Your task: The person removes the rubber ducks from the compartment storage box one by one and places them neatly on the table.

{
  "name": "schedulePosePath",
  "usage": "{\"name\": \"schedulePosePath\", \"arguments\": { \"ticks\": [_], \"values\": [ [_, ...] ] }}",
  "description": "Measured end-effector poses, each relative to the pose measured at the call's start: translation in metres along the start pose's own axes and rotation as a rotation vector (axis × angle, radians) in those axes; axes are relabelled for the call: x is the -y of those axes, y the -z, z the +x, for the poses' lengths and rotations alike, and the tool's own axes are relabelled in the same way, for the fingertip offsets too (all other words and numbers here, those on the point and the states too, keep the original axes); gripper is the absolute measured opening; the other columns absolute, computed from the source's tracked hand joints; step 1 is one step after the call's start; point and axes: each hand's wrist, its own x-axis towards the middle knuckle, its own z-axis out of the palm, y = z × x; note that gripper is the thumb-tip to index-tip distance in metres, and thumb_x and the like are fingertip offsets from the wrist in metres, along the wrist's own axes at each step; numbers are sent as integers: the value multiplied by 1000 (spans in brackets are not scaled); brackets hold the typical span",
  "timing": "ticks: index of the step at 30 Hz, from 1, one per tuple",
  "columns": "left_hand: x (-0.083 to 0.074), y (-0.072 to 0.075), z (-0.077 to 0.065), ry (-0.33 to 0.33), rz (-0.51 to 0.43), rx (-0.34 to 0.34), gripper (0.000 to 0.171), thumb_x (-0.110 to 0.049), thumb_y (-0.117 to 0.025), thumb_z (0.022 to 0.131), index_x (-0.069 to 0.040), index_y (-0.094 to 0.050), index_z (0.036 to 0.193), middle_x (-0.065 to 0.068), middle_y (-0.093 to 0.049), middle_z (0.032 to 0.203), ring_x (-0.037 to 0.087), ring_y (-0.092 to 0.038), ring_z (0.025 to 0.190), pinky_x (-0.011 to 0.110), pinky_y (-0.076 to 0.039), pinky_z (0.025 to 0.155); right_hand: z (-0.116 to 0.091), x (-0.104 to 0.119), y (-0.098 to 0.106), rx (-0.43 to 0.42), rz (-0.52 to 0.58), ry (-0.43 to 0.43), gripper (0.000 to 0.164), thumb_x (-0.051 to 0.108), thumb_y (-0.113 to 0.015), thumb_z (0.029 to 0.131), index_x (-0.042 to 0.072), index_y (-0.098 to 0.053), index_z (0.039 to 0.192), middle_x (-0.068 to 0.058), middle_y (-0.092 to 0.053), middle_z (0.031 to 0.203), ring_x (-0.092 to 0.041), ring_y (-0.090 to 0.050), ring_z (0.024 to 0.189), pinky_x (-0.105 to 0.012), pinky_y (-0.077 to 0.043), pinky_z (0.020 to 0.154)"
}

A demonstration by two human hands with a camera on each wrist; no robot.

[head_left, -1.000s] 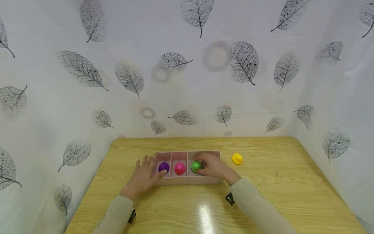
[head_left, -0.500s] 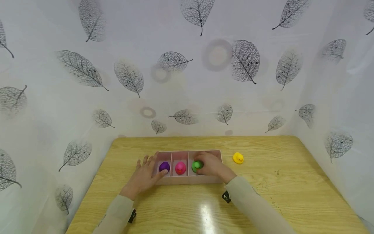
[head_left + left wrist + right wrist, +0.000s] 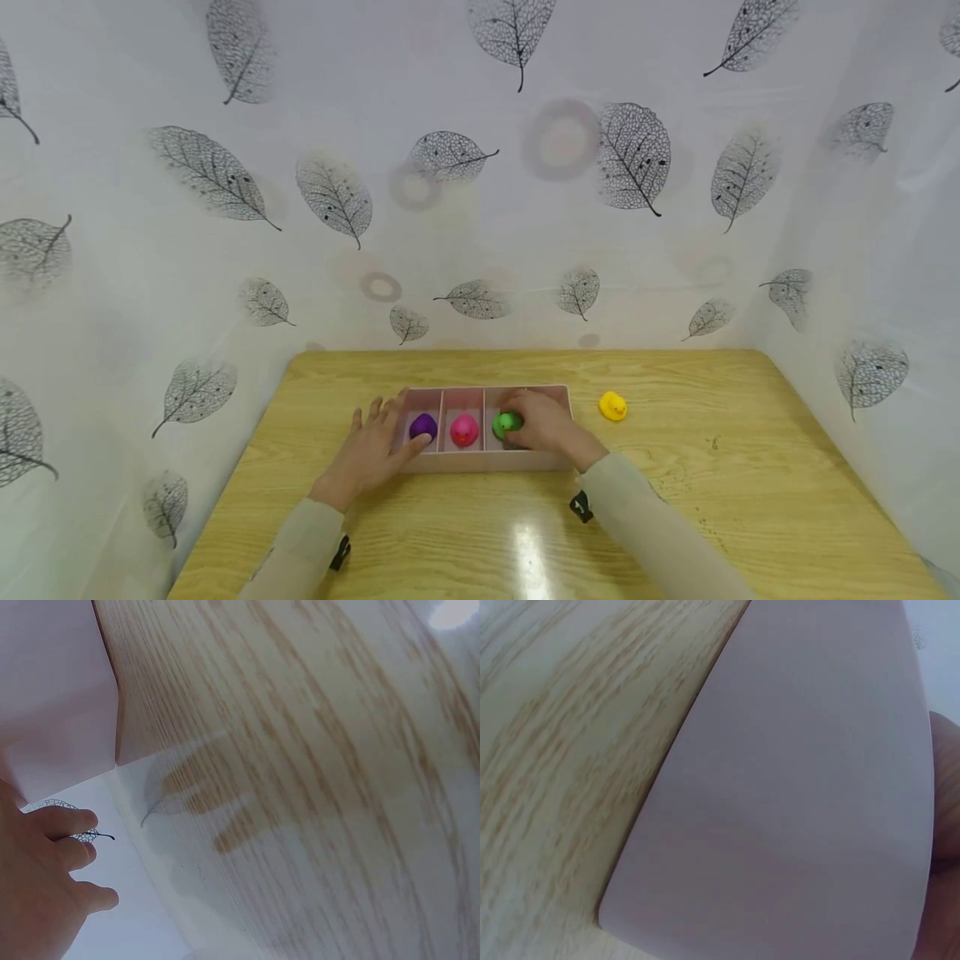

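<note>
A pink box (image 3: 487, 462) with three compartments stands on the wooden table. Purple (image 3: 423, 427), pink (image 3: 464, 430) and green (image 3: 506, 424) toys sit in it from left to right; the pink and green ones are rubber ducks. My left hand (image 3: 367, 458) rests at the box's left end, fingers spread, thumb reaching over the front wall by the purple toy. In the right compartment my right hand (image 3: 551, 423) holds the green duck between thumb and fingers, covering its right side. The right wrist view shows mostly the box's outer wall (image 3: 780, 787), which hides the fingertips.
A yellow rubber duck (image 3: 612, 407) sits on the table (image 3: 712, 500) just right of the box. White leaf-printed sheeting (image 3: 480, 225) rises behind the table and along both sides.
My right hand has shifted slightly inward and closed further around the green duck. The left hand stays in place at the box.
</note>
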Motion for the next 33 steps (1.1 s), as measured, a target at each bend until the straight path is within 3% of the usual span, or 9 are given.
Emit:
{"name": "schedulePosePath", "arguments": {
  "ticks": [7,18,26,33],
  "values": [
    [-2,1,0,-9,3,-9,93,-64,-51,103,-10,-16,170,29,-41,164,54,-23,158,76,-10,126,-4,-3,2,-34,-18,81,32,14,-82,85,5,-77,115,-10,-73,130,-25,-68,113,-44,-57,100],
    [-2,1,0,6,2,-4,93,-66,-49,103,-11,-16,170,28,-38,165,54,-22,158,76,-11,126,-9,-1,19,-64,132,39,36,14,-79,90,9,-76,126,-7,-75,114,-17,-63,93,-38,-59,84],
    [-3,2,0,13,15,11,94,-67,-48,103,-12,-13,171,28,-38,165,53,-22,158,75,-13,127,-15,0,29,-95,150,45,33,15,-79,91,7,-75,123,-11,-74,121,-25,-66,98,-35,-59,83],
    [-2,0,0,17,2,8,93,-67,-48,103,-13,-13,171,28,-39,165,53,-21,159,74,-13,126,-19,3,36,-109,149,64,34,15,-78,91,4,-74,123,-13,-73,121,-30,-68,101,-43,-62,87]
  ]
}}
